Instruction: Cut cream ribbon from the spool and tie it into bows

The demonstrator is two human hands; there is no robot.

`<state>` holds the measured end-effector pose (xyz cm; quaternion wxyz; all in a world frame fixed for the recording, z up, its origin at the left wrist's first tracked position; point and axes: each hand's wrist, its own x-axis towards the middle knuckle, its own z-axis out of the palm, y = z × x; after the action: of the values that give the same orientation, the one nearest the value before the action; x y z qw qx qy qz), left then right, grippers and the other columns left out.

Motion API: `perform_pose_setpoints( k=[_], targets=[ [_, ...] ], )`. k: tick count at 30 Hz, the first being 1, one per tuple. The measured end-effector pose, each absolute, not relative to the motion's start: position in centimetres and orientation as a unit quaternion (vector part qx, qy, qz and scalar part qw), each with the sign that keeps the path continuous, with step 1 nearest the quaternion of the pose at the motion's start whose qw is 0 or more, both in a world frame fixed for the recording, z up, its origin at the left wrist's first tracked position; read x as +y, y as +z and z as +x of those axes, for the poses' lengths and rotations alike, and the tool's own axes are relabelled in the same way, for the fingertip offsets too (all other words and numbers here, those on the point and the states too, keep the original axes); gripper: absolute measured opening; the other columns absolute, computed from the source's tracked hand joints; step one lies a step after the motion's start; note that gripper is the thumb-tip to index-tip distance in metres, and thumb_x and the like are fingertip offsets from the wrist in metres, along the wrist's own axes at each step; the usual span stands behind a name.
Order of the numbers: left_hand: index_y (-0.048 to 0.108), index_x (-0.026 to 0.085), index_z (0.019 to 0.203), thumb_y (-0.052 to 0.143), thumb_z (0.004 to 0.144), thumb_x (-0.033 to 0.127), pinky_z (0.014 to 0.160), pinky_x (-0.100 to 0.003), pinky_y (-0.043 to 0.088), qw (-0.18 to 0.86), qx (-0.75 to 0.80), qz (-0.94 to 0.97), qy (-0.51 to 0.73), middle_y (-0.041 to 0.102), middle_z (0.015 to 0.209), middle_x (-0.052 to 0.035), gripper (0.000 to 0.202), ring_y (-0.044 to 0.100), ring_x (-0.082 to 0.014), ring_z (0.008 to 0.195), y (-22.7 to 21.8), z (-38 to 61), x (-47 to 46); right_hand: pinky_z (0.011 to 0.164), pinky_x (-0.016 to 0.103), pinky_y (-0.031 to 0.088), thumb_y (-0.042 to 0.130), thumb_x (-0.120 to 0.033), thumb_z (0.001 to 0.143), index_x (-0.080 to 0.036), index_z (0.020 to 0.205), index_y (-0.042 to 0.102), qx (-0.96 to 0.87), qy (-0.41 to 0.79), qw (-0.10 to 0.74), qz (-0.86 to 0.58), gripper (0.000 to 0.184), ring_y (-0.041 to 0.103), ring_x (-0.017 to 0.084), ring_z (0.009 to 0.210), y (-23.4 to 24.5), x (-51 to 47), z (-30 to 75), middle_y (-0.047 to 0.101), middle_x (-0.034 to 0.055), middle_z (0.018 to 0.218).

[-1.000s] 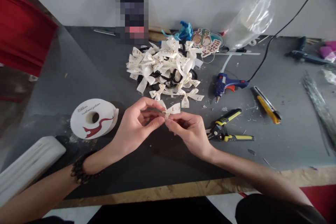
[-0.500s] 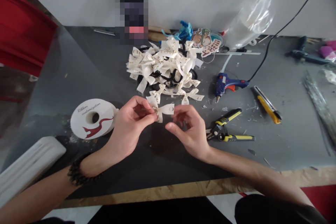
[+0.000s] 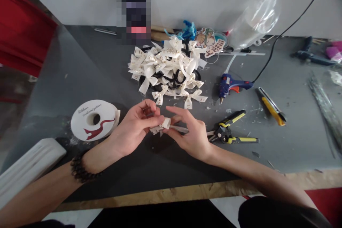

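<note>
Between my hands, over the dark table, is a cream ribbon bow (image 3: 166, 124) with printed lettering. My left hand (image 3: 133, 125) pinches it between thumb and fingers. On the other side, the thumb and fingers of my right hand (image 3: 191, 131) close on the bow's ribbon, with a strip running under them. Just beyond lies a heap of similar cream bows (image 3: 165, 62) mixed with black hair ties (image 3: 196, 75). A white spool marked "Ribbon customization" (image 3: 91, 128) rests left of my left hand.
Right of my hands lie yellow-black wire strippers (image 3: 227, 131), a blue glue gun (image 3: 231, 84) with its cord and a yellow utility knife (image 3: 274, 110). A clear plastic bag (image 3: 256, 21) stands at the back. A white elongated object (image 3: 34, 167) is at the left edge.
The bow has turned and come slightly lower and nearer me. My right hand has moved from beside the bow's tail to gripping its ribbon.
</note>
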<state>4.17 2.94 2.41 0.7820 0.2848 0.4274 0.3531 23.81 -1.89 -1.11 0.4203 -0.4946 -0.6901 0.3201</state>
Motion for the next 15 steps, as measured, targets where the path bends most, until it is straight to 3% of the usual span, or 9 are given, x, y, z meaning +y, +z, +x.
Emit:
perform_pose_setpoints(
  k=[9,15],
  targets=[
    [0.060,0.019,0.090,0.088,0.075,0.012,0.072,-0.018,0.051,0.737,0.503,0.263,0.367,0.059,0.093,0.0035,0.033,0.059,-0.0080,0.083,2.1,4.2,3.0,0.086,0.034,0.058,0.082,-0.022,0.088,-0.023,0.140,0.063,-0.533,0.566,0.354,-0.520,0.055,0.071,0.016,0.081,-0.2,-1.5,23.8,0.074,-0.0037,0.086],
    [0.059,0.020,0.090,0.091,0.071,0.010,0.078,-0.020,0.052,0.740,0.485,0.249,0.394,0.063,0.098,0.0044,0.038,0.063,-0.0081,0.086,2.0,4.2,2.7,0.086,0.034,0.056,0.079,-0.025,0.090,-0.022,0.113,0.075,-0.551,0.562,0.346,-0.511,0.024,0.070,0.017,0.087,-0.2,-0.6,24.4,0.075,0.0001,0.093]
  ],
)
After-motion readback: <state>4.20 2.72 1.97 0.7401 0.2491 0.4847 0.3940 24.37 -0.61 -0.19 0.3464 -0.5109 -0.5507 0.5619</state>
